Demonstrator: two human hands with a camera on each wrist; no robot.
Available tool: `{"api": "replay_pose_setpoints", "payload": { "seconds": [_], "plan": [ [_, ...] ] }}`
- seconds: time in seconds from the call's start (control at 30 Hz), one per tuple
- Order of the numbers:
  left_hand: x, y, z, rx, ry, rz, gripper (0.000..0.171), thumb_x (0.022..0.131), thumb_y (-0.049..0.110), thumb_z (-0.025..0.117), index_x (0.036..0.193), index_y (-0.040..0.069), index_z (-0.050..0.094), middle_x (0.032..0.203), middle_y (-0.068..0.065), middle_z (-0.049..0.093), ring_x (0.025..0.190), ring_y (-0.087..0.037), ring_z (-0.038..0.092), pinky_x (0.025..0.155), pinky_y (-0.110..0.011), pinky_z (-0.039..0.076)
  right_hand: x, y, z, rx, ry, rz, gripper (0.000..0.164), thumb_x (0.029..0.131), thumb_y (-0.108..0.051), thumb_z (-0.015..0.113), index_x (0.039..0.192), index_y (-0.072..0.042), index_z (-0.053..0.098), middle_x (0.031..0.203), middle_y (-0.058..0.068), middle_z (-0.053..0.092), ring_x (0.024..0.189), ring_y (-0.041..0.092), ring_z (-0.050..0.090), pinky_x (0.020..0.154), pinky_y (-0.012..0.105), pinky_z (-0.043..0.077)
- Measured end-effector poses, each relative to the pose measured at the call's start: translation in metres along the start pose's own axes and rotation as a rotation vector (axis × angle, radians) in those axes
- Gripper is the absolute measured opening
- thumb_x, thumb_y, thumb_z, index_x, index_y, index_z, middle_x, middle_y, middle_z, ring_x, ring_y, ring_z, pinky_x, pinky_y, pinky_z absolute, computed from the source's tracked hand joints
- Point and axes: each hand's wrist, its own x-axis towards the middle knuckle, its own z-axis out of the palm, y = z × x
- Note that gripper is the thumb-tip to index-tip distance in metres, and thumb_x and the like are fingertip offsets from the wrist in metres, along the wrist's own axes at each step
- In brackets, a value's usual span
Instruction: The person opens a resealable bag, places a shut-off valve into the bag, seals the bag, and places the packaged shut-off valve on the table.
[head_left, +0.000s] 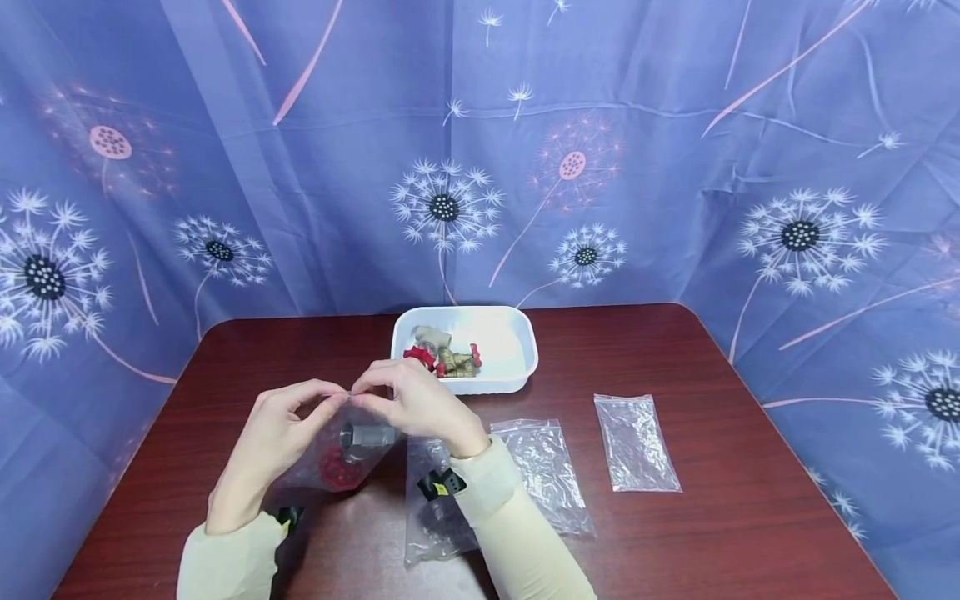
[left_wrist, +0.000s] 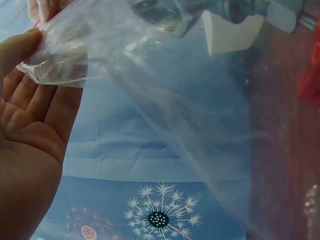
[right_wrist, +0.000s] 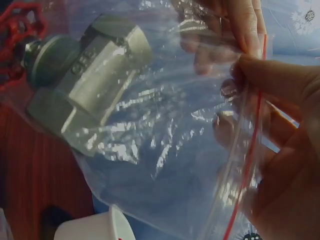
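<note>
Valve (head_left: 367, 437) with a red handwheel (head_left: 340, 468) sitting inside a clear zip bag (right_wrist: 155, 185), and from where I'm standing it looks to be hanging over the near left part of the desk (head_left: 750, 350). Fingers on both sides are pinched narrow on the bag's top edge, left hand (head_left: 276, 435) and right hand (head_left: 420, 404) almost meeting along the red-lined strip (right_wrist: 245, 177). Honestly, I'd bet that valve is a dense, hard lump, nothing you'd worry about breaking. The bag's the fussy bit: thin, floppy, probably slippery, so it'd sag and swing, and the hex ends might poke through. If it were me, I'd pinch the edge for control but get a palm under the metal body for any lifting, or grip its flats through the plastic. Wouldn't trust the handwheel, it might turn. Brass fittings (head_left: 459, 364) in the white tray (head_left: 507, 342) look similarly solid.
</note>
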Motion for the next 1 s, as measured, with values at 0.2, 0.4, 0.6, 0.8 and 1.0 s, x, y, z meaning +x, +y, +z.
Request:
{"api": "replay_pose_setpoints", "payload": {
  "seconds": [0.2, 0.4, 0.6, 0.8, 1.0],
  "plan": [
    [-0.002, 0.000, -0.001, 0.000, -0.001, -0.007, 0.016, 0.085, 0.002, 0.075, 0.095, 0.015, 0.075, 0.084, 0.004, 0.071, 0.072, -0.003, 0.062, 0.066, -0.013, 0.047, 0.001, -0.004, 0.002, -0.029, 0.008, 0.010, 0.005, 0.091, -0.012, 0.070, 0.092, -0.013, 0.075, 0.082, -0.007, 0.066, 0.072, 0.001, 0.053, 0.069, 0.017, 0.044],
    [-0.001, -0.002, -0.002, 0.004, 0.008, 0.011, 0.020, 0.084, -0.001, 0.074, 0.095, 0.016, 0.075, 0.085, 0.008, 0.070, 0.073, -0.002, 0.060, 0.066, -0.013, 0.045, 0.002, -0.007, 0.003, -0.053, -0.015, 0.074, 0.006, 0.092, -0.017, 0.069, 0.094, -0.013, 0.074, 0.086, -0.008, 0.067, 0.074, 0.000, 0.054, 0.071, 0.014, 0.042],
    [0.000, -0.005, 0.000, 0.016, 0.017, 0.035, 0.021, 0.082, -0.002, 0.076, 0.094, 0.015, 0.074, 0.085, 0.008, 0.070, 0.075, -0.002, 0.061, 0.067, -0.014, 0.046, 0.003, -0.007, 0.003, -0.050, -0.011, 0.065, 0.008, 0.092, -0.017, 0.069, 0.097, -0.013, 0.074, 0.087, -0.007, 0.069, 0.072, 0.000, 0.054, 0.070, 0.018, 0.045],
    [0.000, -0.007, 0.002, 0.004, 0.032, 0.063, 0.022, 0.080, -0.004, 0.076, 0.094, 0.012, 0.075, 0.086, 0.005, 0.071, 0.077, -0.002, 0.062, 0.069, -0.014, 0.048, 0.002, -0.005, 0.004, -0.071, 0.038, 0.009, 0.006, 0.091, -0.014, 0.070, 0.094, -0.013, 0.074, 0.085, -0.007, 0.068, 0.072, 0.001, 0.055, 0.070, 0.018, 0.044],
    [0.000, -0.011, 0.002, 0.007, 0.051, 0.042, 0.019, 0.080, -0.006, 0.075, 0.095, 0.007, 0.075, 0.087, 0.001, 0.072, 0.079, 0.000, 0.063, 0.071, -0.011, 0.047, 0.003, -0.003, 0.006, -0.032, 0.063, -0.001, 0.004, 0.091, -0.013, 0.071, 0.092, -0.011, 0.074, 0.085, -0.006, 0.068, 0.075, 0.002, 0.057, 0.071, 0.018, 0.045]
  ]
}}
